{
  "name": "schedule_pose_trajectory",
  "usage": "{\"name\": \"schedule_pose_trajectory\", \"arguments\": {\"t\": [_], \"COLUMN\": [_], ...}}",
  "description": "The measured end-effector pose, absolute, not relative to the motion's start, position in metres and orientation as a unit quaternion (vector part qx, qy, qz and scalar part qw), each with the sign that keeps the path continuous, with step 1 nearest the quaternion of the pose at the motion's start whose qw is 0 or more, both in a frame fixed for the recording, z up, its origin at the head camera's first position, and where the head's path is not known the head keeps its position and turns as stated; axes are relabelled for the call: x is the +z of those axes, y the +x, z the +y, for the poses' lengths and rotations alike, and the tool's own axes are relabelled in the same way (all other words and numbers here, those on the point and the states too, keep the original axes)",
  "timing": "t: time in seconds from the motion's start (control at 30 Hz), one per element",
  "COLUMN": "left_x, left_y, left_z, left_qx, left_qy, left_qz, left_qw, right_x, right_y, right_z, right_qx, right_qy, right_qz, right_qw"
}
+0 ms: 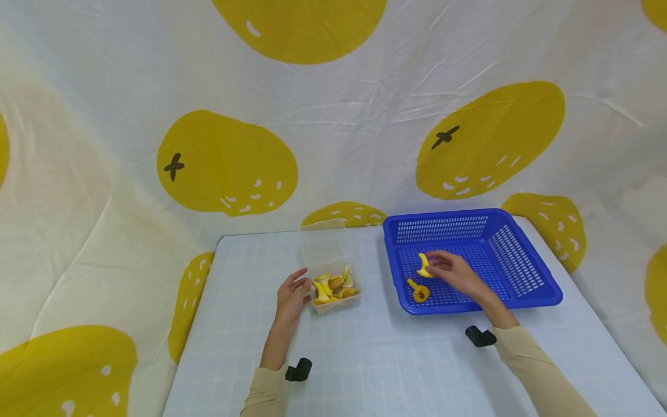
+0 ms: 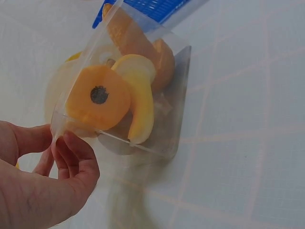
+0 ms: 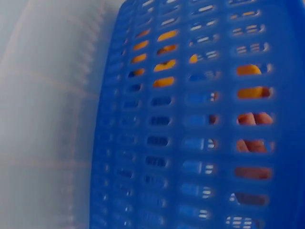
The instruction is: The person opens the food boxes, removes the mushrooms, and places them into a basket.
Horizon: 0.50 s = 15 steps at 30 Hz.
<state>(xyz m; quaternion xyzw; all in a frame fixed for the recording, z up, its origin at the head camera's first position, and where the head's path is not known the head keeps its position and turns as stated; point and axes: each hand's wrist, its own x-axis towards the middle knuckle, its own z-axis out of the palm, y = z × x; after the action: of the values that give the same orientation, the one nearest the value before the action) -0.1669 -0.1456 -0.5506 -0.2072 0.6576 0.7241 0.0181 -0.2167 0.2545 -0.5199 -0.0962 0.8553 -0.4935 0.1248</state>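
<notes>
My left hand (image 1: 292,298) is at the left side of a clear plastic box (image 2: 183,105); in the left wrist view its thumb and fingers pinch the box's edge. Inside lie several yellow-orange pieces with pale faces, among them a curved stem-like piece (image 2: 142,102) and a round one with a dark centre (image 2: 99,94). Over the blue basket (image 1: 544,295), my right hand (image 1: 455,272) holds a curved yellow piece (image 1: 424,266) with flared ends by its fingertips. Through the basket's slots in the right wrist view, parts of the fingers (image 3: 252,119) show.
A yellow-brown piece with a ring-shaped end (image 1: 421,293) lies on the basket floor, near its left front corner. The box's clear lid (image 1: 322,243) stands raised behind it. A pale checked cloth (image 1: 375,359) covers the table, and a fruit-patterned sheet (image 1: 354,133) hangs behind.
</notes>
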Motion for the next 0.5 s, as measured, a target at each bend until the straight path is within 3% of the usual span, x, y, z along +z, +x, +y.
{"name": "schedule_pose_trajectory", "arguments": {"t": [0.5], "left_x": [-0.551], "left_y": [-0.166], "left_z": [-0.145], "left_qx": [0.728], "left_qy": [-0.201], "left_qz": [0.655], "left_qw": [0.014], "right_x": [-0.537], "right_y": [-0.226], "right_z": [0.257], "right_qx": [-0.35], "right_qy": [-0.132], "right_qz": [0.919], "right_qw": [0.122]}}
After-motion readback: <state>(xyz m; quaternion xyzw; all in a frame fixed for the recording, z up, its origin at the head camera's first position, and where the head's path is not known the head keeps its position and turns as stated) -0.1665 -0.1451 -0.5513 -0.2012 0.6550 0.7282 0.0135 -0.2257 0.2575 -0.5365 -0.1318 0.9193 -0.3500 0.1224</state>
